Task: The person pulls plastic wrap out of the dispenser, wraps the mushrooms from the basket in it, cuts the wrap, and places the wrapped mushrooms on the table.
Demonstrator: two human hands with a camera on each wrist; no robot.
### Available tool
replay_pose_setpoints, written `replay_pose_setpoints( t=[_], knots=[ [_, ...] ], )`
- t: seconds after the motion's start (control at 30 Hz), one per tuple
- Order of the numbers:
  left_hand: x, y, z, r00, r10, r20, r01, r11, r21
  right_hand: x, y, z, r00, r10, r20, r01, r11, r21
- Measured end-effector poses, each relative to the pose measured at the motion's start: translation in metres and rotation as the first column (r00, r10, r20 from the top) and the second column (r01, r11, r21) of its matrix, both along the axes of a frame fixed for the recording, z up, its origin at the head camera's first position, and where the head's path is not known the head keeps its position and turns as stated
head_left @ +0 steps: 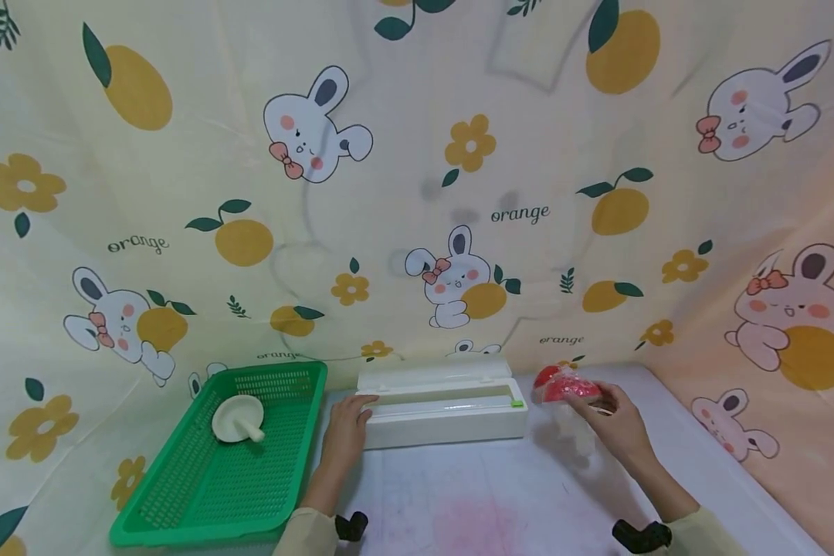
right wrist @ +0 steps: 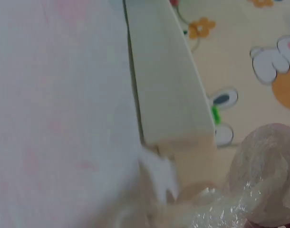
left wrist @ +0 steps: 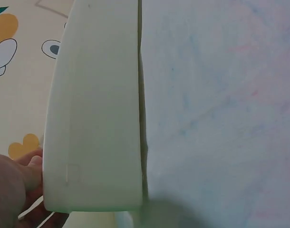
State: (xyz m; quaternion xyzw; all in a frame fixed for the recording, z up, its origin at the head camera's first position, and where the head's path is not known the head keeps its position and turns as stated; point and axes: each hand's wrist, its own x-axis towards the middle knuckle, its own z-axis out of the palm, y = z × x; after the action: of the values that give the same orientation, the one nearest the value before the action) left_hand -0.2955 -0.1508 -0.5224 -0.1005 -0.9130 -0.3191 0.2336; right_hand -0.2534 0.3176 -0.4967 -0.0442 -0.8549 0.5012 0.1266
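A long white cling film dispenser (head_left: 445, 429) stands on the table with its lid (head_left: 431, 376) raised, a roll of clear film showing inside. My left hand (head_left: 347, 432) grips its left end, fingers over the edge; the left wrist view shows that hand (left wrist: 14, 187) at the box's corner. Right of the dispenser, my right hand (head_left: 615, 421) holds a red thing in clear film (head_left: 571, 384) above the table. In the right wrist view this wrapped thing (right wrist: 264, 175) shows a pale rounded underside and stem, like a mushroom. Most of the right hand is hidden there.
A green plastic basket (head_left: 201, 494) stands on the left, with a white mushroom-shaped thing (head_left: 232, 419) lying in it. A green slider (head_left: 517, 404) sits at the dispenser's right end. Behind the table (head_left: 472, 494) hangs a patterned cloth (head_left: 403, 193).
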Motion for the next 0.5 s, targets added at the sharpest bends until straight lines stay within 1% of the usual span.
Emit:
replay_pose_setpoints(
  t=[0.07,0.13,0.2,0.27,0.33,0.5],
  knots=[
    [-0.001,0.000,0.003,0.999,0.022,0.030,-0.021,0.999,-0.036,-0.004,0.006,-0.002,1.000,-0.022,-0.021,0.022,0.999,0.024],
    [-0.002,0.000,0.006,0.998,0.034,0.050,-0.030,0.996,-0.080,-0.007,0.012,-0.004,0.999,-0.047,-0.025,0.048,0.998,0.041],
    [-0.003,0.001,0.009,0.996,0.046,0.070,-0.037,0.992,-0.117,-0.011,0.016,-0.007,0.997,-0.072,-0.013,0.072,0.996,0.053],
    [-0.004,0.001,0.011,0.996,0.047,0.070,-0.036,0.988,-0.151,-0.016,0.021,-0.010,0.995,-0.099,0.004,0.098,0.993,0.063],
    [-0.004,0.001,0.012,0.996,0.051,0.067,-0.039,0.985,-0.169,-0.020,0.025,-0.012,0.992,-0.125,0.017,0.123,0.989,0.081],
    [-0.007,0.001,0.011,0.996,0.071,0.060,-0.059,0.983,-0.177,-0.031,0.039,-0.017,0.979,-0.191,0.063,0.185,0.978,0.093]
  ],
)
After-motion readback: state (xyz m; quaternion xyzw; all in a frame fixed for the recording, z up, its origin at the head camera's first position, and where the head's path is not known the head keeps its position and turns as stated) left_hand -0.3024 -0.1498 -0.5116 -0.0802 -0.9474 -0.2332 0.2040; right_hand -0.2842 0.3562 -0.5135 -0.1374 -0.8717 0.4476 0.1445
